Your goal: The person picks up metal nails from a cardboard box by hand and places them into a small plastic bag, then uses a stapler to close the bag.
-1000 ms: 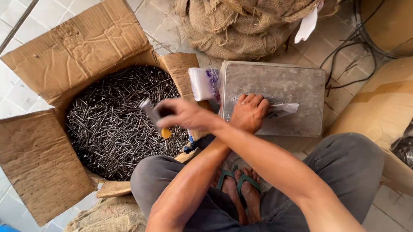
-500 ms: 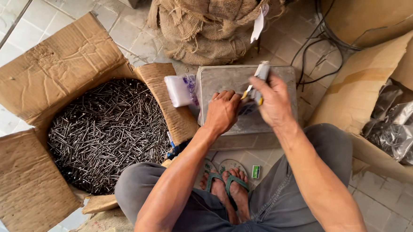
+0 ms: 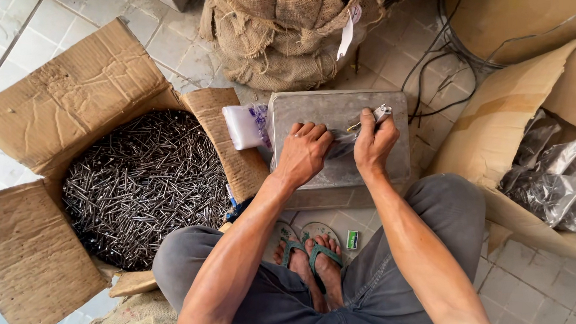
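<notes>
A clear plastic bag (image 3: 342, 140) is pressed on the metal tray (image 3: 343, 115) by the left hand (image 3: 303, 153); a small scoop (image 3: 377, 114) is held tightly in the grip of the right hand (image 3: 374, 145), at 3 o'clock from the left one.

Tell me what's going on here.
A person sits on the tiled floor with both hands on a metal scale platform. The left hand presses down a clear plastic bag, while the right hand holds a small scoop-like tool at its opening. An open cardboard box of nails sits to the left, and filled bags lie in a box on the right.
</notes>
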